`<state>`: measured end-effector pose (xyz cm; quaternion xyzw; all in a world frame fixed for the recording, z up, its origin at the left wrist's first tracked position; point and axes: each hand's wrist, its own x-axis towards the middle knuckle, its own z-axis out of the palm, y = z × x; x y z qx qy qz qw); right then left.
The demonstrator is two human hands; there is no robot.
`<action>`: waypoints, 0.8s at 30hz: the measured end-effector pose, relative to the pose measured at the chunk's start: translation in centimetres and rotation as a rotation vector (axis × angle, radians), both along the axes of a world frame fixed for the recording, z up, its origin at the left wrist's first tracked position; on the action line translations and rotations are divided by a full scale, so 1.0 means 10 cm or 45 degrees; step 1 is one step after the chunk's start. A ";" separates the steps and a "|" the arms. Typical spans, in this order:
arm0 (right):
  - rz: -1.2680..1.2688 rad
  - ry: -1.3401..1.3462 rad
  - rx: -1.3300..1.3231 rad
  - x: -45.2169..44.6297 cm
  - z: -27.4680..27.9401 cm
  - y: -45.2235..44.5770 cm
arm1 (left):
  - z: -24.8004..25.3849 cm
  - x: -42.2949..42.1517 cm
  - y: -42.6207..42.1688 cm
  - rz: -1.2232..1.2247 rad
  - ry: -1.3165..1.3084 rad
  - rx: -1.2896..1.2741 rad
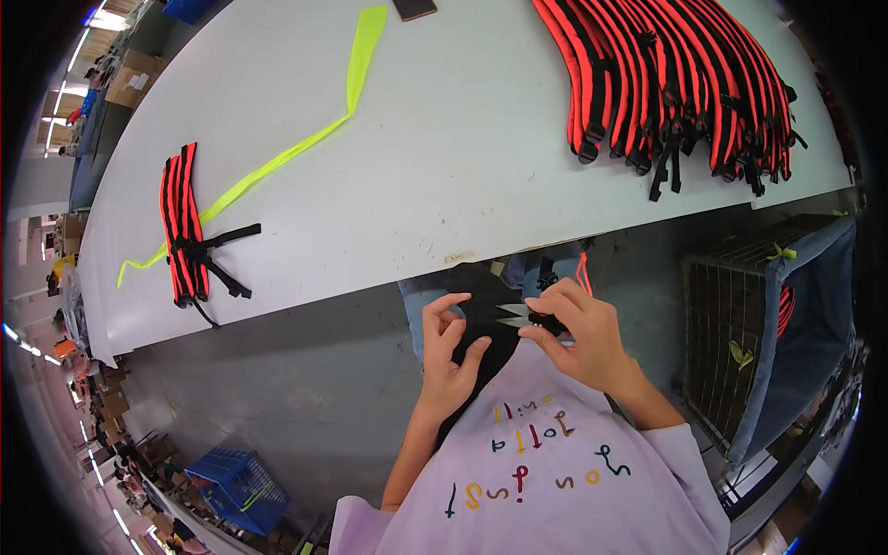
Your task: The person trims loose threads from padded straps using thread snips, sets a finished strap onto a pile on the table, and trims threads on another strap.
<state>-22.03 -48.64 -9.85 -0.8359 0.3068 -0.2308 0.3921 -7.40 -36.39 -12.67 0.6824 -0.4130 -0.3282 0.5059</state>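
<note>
Small thread snips [514, 315] are in my right hand [585, 335], their two pointed blades apart and directed left. The fingers and thumb of that hand are closed around the dark handle, which they partly cover. My left hand [450, 361] is curled at the edge of a black cloth [488, 294] over my lap, fingers and thumb gripping it. The blade tips lie in front of this cloth, close to my left fingers. Whether they touch it I cannot tell. A thin red cord [583, 273] hangs beyond my right hand.
On the white table [416, 185] lie a large row of red-and-black straps [675, 83], a smaller strap bundle [185, 227], a yellow-green ribbon [287, 157] and a phone-like dark object [414, 8]. A blue-lined wire cage [768, 333] stands right; a blue crate [239, 490] sits lower left.
</note>
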 end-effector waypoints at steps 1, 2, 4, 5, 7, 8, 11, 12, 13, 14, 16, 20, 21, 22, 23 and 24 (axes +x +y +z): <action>0.011 -0.009 -0.017 0.01 0.00 0.00 | 0.01 0.00 0.00 0.000 -0.008 -0.003; 0.021 -0.017 -0.033 0.01 0.01 0.00 | 0.01 0.01 0.00 0.001 -0.016 -0.004; 0.031 -0.031 -0.066 0.01 0.02 0.00 | 0.01 0.02 0.01 -0.014 -0.060 -0.020; 0.030 -0.038 -0.083 0.02 0.02 -0.01 | 0.01 0.03 0.00 -0.028 -0.098 -0.036; 0.028 -0.053 -0.085 0.02 0.02 0.00 | 0.00 0.04 0.00 -0.044 -0.145 -0.052; 0.026 -0.062 -0.071 0.02 0.00 -0.01 | -0.01 0.04 0.00 -0.046 -0.156 -0.056; -0.040 -0.153 0.119 0.01 -0.07 -0.01 | 0.00 0.03 0.00 -0.045 -0.172 -0.069; -0.069 -0.195 0.207 0.00 -0.09 -0.01 | 0.00 0.03 0.00 -0.041 -0.177 -0.075; -0.080 -0.187 0.207 -0.01 -0.08 -0.02 | 0.00 0.03 0.01 -0.033 -0.177 -0.074; -0.091 -0.179 0.208 -0.02 -0.07 -0.03 | 0.00 0.04 0.01 -0.026 -0.177 -0.071; -0.077 -0.145 0.184 -0.02 -0.03 -0.02 | -0.01 0.03 0.02 -0.020 -0.158 -0.065; -0.021 -0.092 0.054 0.03 0.01 0.03 | -0.04 0.02 0.01 -0.030 -0.146 -0.074; -0.019 -0.089 0.019 0.05 0.01 0.04 | -0.04 0.02 0.01 -0.035 -0.158 -0.077; -0.001 -0.094 0.014 0.05 0.00 0.03 | -0.04 0.02 0.01 -0.023 -0.129 -0.059; 0.017 -0.098 0.010 0.06 0.00 0.02 | -0.03 0.02 0.02 -0.011 -0.099 -0.041; 0.038 -0.102 0.006 0.06 -0.01 0.02 | -0.02 0.02 0.03 0.004 -0.069 -0.022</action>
